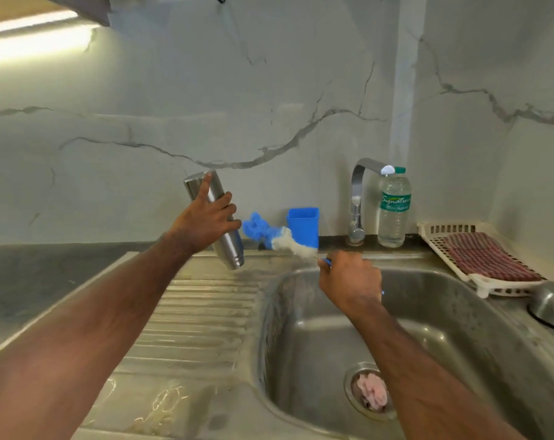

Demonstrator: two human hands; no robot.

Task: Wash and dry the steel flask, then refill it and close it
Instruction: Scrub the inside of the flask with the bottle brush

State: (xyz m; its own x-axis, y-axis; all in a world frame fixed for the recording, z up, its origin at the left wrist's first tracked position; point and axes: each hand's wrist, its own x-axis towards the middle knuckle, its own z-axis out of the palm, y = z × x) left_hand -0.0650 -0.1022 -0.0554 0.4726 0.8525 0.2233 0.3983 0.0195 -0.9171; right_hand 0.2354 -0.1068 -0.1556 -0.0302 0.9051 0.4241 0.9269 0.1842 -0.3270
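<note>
Fingers (pixel 218 204) grip flask (pixel 228 249); brush (pixel 279 236) beside blue cup (pixel 304 225).

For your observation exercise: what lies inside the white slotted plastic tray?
A folded red striped cloth lies inside the white slotted plastic tray. Whatever is under it is covered.
</note>
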